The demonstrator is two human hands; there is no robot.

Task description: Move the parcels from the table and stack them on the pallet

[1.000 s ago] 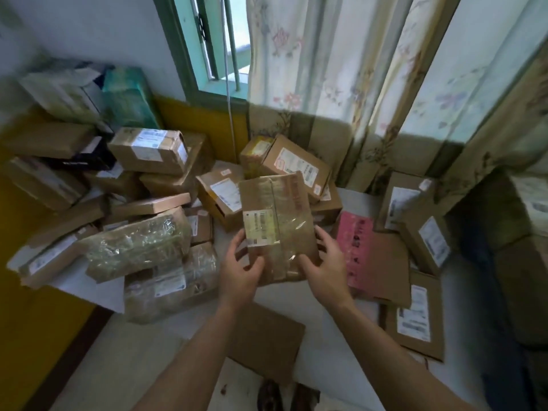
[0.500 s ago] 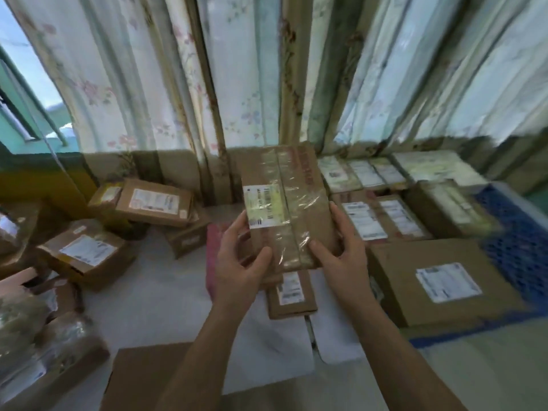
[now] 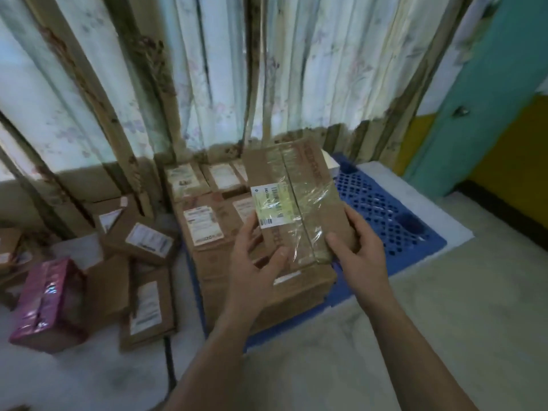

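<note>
The left hand (image 3: 255,262) grips the near left corner of a taped cardboard parcel (image 3: 296,203), thumb on its top face and fingers curled underneath. The right hand (image 3: 360,250) holds the near right edge the same way, thumb on the film-wrapped top, fingers out of sight below. Between them the parcel hangs in the air, tilted up toward the camera, its white and yellow shipping label (image 3: 271,206) facing up, above the boxes already on the blue plastic pallet (image 3: 385,209).

The job looks partly done. A block of brown labelled parcels (image 3: 207,223) covers the left part of the pallet, and a larger carton (image 3: 296,292) sits at its near edge, just under the held parcel. The right part of the pallet's grid is bare, so there is room for more. To the left, several parcels remain on the white table (image 3: 74,375): a pink wrapped box (image 3: 47,301), a flat brown parcel (image 3: 146,307) with a label, and a tilted one (image 3: 145,238) behind it.

Nothing blocks the drop. A floral curtain (image 3: 207,69) hangs behind the stack, touching its far row, and a teal door (image 3: 474,99) stands at the right, well apart.
</note>
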